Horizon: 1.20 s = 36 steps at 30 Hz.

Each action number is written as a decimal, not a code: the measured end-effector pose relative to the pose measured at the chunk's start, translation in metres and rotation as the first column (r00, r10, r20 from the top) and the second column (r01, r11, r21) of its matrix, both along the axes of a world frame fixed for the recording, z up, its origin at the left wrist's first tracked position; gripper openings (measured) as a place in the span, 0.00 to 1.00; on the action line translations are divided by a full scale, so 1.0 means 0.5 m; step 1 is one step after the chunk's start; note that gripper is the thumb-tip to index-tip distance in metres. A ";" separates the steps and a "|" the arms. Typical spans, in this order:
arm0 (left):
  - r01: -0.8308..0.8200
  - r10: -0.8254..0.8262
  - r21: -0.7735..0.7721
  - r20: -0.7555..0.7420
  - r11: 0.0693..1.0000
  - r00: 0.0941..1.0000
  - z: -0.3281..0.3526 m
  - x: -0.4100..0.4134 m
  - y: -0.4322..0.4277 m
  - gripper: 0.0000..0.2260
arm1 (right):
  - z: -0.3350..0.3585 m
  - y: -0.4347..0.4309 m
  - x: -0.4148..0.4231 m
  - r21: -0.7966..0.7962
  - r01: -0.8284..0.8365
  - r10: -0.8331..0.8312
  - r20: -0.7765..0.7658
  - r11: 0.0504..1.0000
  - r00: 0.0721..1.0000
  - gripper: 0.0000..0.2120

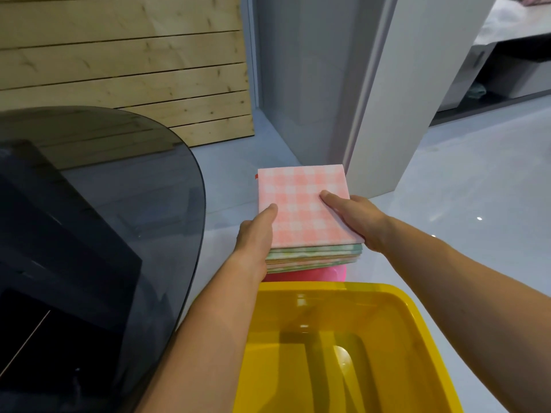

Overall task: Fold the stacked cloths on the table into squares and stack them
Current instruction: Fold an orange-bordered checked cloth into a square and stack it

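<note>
Two hands clamp a stack of folded square cloths (301, 210), topped by a pink-and-white gingham sheet, with green and pink checked layers showing along its near edge. The stack sits at the centre of the view, off the dark smoked-glass tabletop (119, 174), which lies at 9 o'clock from it. Just under its near edge, at 6 o'clock, a pink object (328, 271) peeks out; whether the stack rests on it or hangs above it cannot be told. Nearer still at 6 o'clock stands a yellow plastic tub (411, 302).

The left hand (256, 234) grips the stack's 8 o'clock corner, thumb flat on the top sheet and fingers hidden below. The right hand (360, 222) grips the 4 o'clock side the same way, thumb laid across the gingham. Holding from opposite sides, thumbs pressing down, likely keeps the loose layers squared and stops them sliding apart. Since the cloths already look square and piled, the folding seems done, and the bundle appears to be being carried or set down.

A wooden plank wall (119, 55) fills 11 o'clock.
</note>
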<state>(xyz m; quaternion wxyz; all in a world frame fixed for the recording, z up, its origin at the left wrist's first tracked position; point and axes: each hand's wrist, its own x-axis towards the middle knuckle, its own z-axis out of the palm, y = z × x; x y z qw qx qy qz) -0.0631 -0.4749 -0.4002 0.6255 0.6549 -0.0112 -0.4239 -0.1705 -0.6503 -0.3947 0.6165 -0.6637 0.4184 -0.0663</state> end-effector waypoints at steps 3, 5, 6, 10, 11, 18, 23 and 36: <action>-0.032 0.035 -0.044 0.054 0.999 0.998 0.010 -0.008 0.007 0.27 | 0.019 0.013 -0.011 -0.050 0.022 -0.020 0.048 0.998 0.999 0.32; -0.057 0.061 -0.055 0.073 0.997 0.995 0.008 -0.007 0.013 0.33 | 0.041 0.023 -0.026 -0.068 0.039 -0.035 0.068 0.997 0.997 0.39; -0.057 0.063 -0.068 0.087 0.996 0.994 0.015 -0.013 0.020 0.34 | 0.054 0.030 -0.037 -0.077 0.043 -0.037 0.080 0.996 0.996 0.40; 0.004 0.010 -0.117 0.125 0.993 0.992 0.071 -0.062 0.071 0.37 | 0.109 0.078 -0.106 -0.093 0.052 -0.041 0.120 0.994 0.992 0.37; 0.020 -0.002 -0.123 0.140 0.992 0.990 0.087 -0.076 0.087 0.37 | 0.116 0.091 -0.126 -0.095 0.057 -0.045 0.123 0.994 0.991 0.37; 0.160 -0.147 -0.086 0.134 0.983 0.980 0.145 -0.198 0.258 0.19 | 0.121 0.282 -0.273 -0.065 0.056 -0.045 0.165 0.996 0.985 0.24; 0.174 -0.174 0.009 0.002 0.985 0.985 0.093 -0.248 0.356 0.09 | 0.057 0.390 -0.316 0.055 0.043 -0.048 0.096 0.998 0.994 0.15; 0.265 -0.197 0.205 -0.304 0.942 0.932 -0.113 -0.221 0.352 0.12 | -0.140 0.397 -0.281 0.396 0.052 0.004 -0.140 0.917 0.990 0.16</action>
